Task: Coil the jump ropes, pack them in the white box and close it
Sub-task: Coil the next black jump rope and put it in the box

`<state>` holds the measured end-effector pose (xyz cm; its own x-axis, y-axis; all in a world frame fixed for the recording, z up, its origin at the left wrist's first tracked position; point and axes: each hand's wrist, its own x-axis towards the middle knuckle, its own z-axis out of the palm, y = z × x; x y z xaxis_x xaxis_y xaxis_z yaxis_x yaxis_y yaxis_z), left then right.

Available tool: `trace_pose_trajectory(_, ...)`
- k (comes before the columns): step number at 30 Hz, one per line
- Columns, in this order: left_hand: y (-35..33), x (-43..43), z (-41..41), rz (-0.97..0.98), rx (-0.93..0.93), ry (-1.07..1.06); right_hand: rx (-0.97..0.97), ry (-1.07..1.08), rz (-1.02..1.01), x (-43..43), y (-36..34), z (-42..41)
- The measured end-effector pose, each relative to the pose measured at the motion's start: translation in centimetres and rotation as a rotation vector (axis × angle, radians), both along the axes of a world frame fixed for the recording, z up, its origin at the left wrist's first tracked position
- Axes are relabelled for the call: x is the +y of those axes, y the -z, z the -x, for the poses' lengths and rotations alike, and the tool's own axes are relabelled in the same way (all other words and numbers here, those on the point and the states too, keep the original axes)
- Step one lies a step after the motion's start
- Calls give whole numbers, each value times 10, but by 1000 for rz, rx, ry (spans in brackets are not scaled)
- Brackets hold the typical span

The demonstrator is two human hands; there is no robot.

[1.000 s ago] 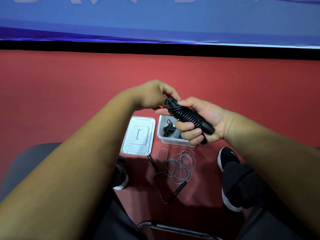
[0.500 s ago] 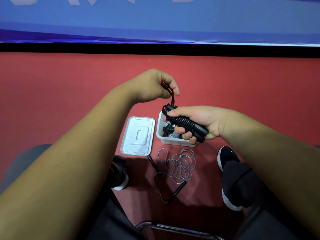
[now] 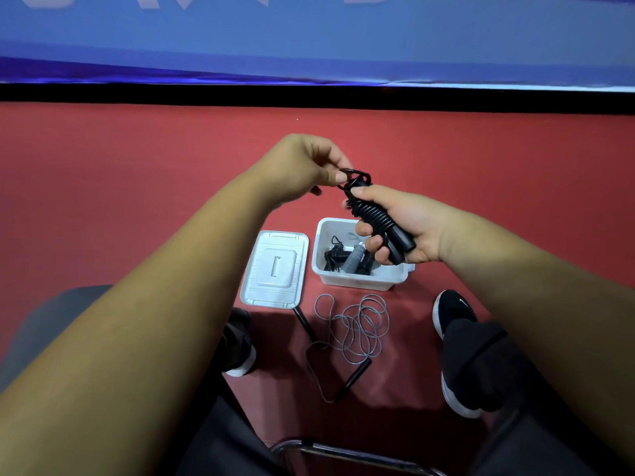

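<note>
My right hand (image 3: 405,231) grips a black jump rope (image 3: 376,218) whose cord is wound tightly round its handles. My left hand (image 3: 305,170) pinches the loose black loop at the bundle's top end. Below them on the red floor stands the open white box (image 3: 357,280), holding two coiled ropes, one black and one grey. Its white lid (image 3: 275,269) lies flat to the left of it. In front of the box a grey jump rope (image 3: 354,326) with black handles lies in a loose tangle.
I sit on a chair whose metal frame (image 3: 343,451) shows at the bottom. My black shoes rest on the floor, one at the left (image 3: 240,348) and one at the right (image 3: 453,317) of the loose rope. A blue banner (image 3: 309,39) runs along the back.
My left hand had lifted the cord end above the bundle, then came back down to its top. My right hand rose and tilted the bundle slightly.
</note>
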<state>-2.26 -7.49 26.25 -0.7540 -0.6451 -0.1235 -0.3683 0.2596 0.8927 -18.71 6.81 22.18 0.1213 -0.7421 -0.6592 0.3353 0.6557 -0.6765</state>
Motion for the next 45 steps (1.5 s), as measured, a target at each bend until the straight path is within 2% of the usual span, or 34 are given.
trace_pose_trajectory(2, 0, -1, -2, -41, 30, -27, -76, -9, 26, 2, -5, 0)
trace_pose_trajectory(5, -1, -3, -4, -234, 91, -44, -183, -27, 71, 5, -10, 0)
trace_pose_trajectory(10, 1, 2, -2, -423, 188, -10, -298, -26, 127, 9, -17, -1)
trace_pose_trajectory(16, 4, 6, 3, -460, 320, 34, -393, -7, 130, 11, -23, -1)
trace_pose_trajectory(21, 4, 8, 6, -400, 284, 19, -363, 45, 96, 13, -24, -4)
trace_pose_trajectory(27, 4, 8, 8, -409, 315, -97, -216, 158, 115, 11, -27, -12)
trace_pose_trajectory(34, 9, 9, 8, -427, 261, -154, -187, 29, 49, 8, -20, -2)
trace_pose_trajectory(45, 7, 9, 6, -497, 175, -65, -83, 79, -43, 9, -20, -5)
